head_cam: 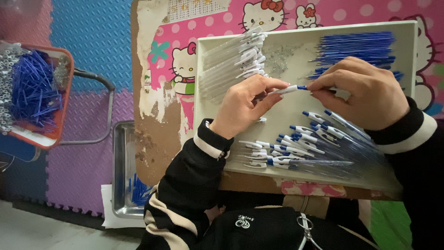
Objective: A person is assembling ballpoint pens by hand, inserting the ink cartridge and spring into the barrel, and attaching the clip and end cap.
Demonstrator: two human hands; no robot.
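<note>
My left hand (245,104) and my right hand (363,92) meet over a shallow grey tray (418,51), both pinching one pen (289,90) with a white clip and blue tip, held level between them. Below my hands lies a pile of finished blue-and-white pens (305,146). Clear pen barrels with white clips (236,58) are stacked at the tray's upper left. Thin blue refills (358,48) lie in a heap at the upper right, and small metal springs (282,55) are scattered between the two.
The tray rests on a small worn table with a pink cartoon-cat top (157,115). An orange-rimmed tray of blue refills and springs (34,90) sits at the left on a metal stand. A steel pan (122,171) lies on the foam-mat floor.
</note>
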